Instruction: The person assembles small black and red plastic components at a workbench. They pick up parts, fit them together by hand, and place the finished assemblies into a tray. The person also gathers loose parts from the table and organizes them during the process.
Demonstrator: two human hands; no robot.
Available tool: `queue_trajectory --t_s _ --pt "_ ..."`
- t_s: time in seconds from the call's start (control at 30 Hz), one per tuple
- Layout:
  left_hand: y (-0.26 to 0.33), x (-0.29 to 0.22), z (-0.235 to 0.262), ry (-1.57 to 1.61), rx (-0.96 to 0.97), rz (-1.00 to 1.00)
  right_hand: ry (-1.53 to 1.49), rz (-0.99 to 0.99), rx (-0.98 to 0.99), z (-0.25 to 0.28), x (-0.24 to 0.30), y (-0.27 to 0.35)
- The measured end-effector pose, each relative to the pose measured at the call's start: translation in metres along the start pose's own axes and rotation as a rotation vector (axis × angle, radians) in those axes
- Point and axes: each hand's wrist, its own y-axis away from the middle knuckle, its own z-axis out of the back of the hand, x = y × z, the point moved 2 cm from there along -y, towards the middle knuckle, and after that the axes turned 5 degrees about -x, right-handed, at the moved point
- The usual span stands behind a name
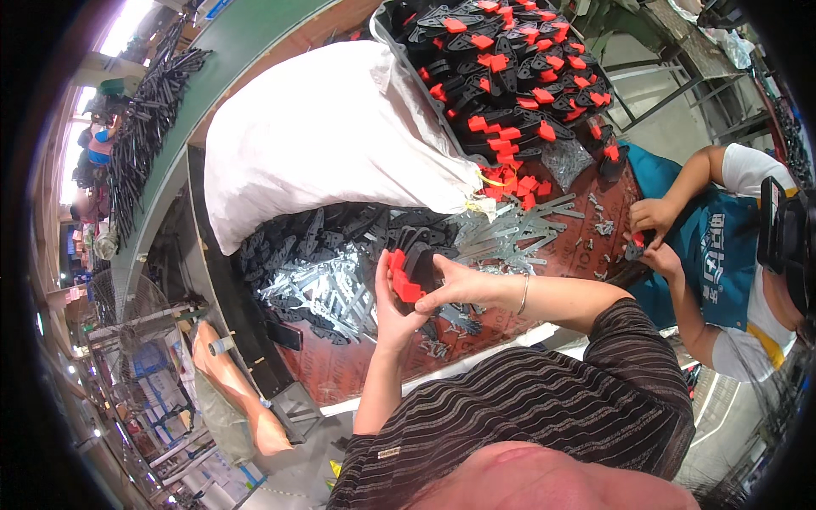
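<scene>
Both hands are raised over the middle of the worktable, close together around a small bunch of black plastic parts with red tabs (407, 287). My left hand (393, 321) grips the bunch from the left, fingers up along the red tabs. From the right, my right hand (455, 285) closes on the same bunch, thumb near the lowest red tab. Beneath them lie a heap of shiny metal strips (327, 285) and a pile of loose black plastic parts (285, 240). More flat metal strips (501, 234) are fanned out beyond my right hand.
A big white sack (314, 127) lies across the table's far left. Behind it stands a bin (387, 32) heaped with black-and-red pieces; loose red tabs (527, 189) lie beside it. A dark phone-like slab (284, 335) rests near the left edge. At right, a co-worker's hands (653, 223) handle a similar piece.
</scene>
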Motion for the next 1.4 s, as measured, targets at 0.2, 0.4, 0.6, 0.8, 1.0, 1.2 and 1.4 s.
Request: queue_trajectory --t_s 0.2,0.4,0.6,0.8,1.0,1.2,1.4 --pt "-0.011 -0.007 -0.007 0.219 0.019 0.113 0.422 0.047 -0.122 0.018 0.031 0.001" --pt "-0.025 -0.009 -0.001 0.031 0.053 0.01 1.158 0.713 -0.062 0.012 0.133 0.013" --pt "-0.04 -0.039 -0.007 -0.798 0.105 -0.462 1.629 0.464 0.352 0.0 0.146 -0.017" --pt "-0.065 -0.061 0.001 -0.922 0.163 -0.545 1.525 0.775 0.188 0.013 0.14 -0.025" --pt "-0.123 -0.097 -0.015 -0.927 0.136 -0.96 1.608 1.014 -0.024 0.029 0.191 -0.031" --pt "-0.226 -0.115 -0.045 -0.865 0.11 -1.225 1.699 1.03 -0.196 0.075 0.261 -0.05" --pt "-0.331 -0.135 -0.099 -0.803 0.033 -1.325 1.889 1.2 -0.377 0.146 0.323 -0.088"
